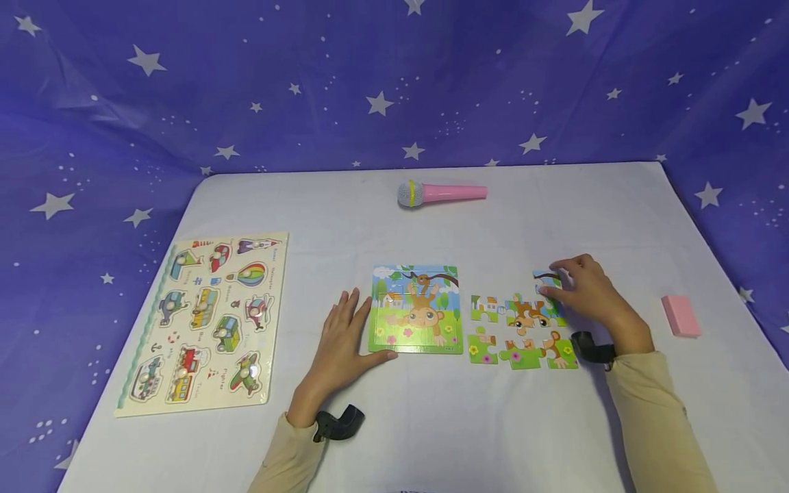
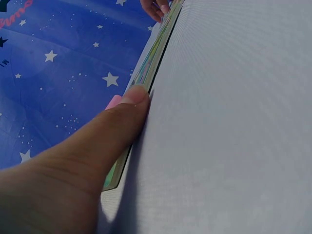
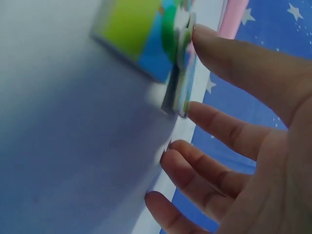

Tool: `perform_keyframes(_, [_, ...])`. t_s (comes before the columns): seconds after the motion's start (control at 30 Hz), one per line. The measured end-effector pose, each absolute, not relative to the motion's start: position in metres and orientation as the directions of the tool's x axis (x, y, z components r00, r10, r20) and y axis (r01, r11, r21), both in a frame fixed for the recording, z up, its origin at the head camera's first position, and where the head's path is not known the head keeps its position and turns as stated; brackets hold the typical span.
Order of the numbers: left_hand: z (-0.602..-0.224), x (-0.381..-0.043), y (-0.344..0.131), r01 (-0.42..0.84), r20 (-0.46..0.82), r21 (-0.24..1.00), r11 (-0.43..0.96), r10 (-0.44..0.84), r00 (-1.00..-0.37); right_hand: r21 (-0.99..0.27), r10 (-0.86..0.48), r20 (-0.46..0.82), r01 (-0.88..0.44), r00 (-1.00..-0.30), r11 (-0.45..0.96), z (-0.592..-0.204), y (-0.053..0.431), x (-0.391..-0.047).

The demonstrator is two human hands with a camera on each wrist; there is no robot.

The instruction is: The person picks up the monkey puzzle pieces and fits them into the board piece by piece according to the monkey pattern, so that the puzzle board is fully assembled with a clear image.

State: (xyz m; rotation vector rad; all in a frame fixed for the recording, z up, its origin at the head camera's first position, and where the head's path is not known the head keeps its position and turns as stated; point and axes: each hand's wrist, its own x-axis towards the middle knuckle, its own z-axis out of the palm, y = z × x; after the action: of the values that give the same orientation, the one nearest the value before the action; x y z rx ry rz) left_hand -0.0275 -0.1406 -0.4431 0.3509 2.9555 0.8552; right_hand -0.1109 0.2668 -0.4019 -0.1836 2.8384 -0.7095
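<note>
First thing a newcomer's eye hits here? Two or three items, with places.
Probably the purple star-print drape behind the white table, then the pink-handled microphone lying near the table's far edge. Next, the monkey puzzle board mid-table, with the left hand touching it; just to its right, the right hand pinches a puzzle piece beside the other pieces.

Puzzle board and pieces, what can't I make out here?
Head view: part of the topmost puzzle piece, covered by the right hand.
Head view: lower right corner print on the puzzle board, too small.
Left wrist: that board's picture, nearly edge-on, partly behind the left thumb.
Right wrist: a green and blue piece, cut off by the top edge.
</note>
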Motion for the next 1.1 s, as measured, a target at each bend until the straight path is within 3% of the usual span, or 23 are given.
perform_keyframes(0.6, [-0.4428,-0.0274,-0.1407,0.208,0.024,0.533,0.82,0.23,-0.973,-0.521,-0.16,-0.142,-0.063,-0.977,0.851,-0.4028,0.2619,-0.1077])
perform_keyframes(1.1, [-0.4446,-0.0283,-0.141,0.215,0.03,0.519,0.827,0.234,-0.972,-0.552,-0.219,-0.08,-0.14,-0.972,0.822,-0.4058,0.2619,-0.1079])
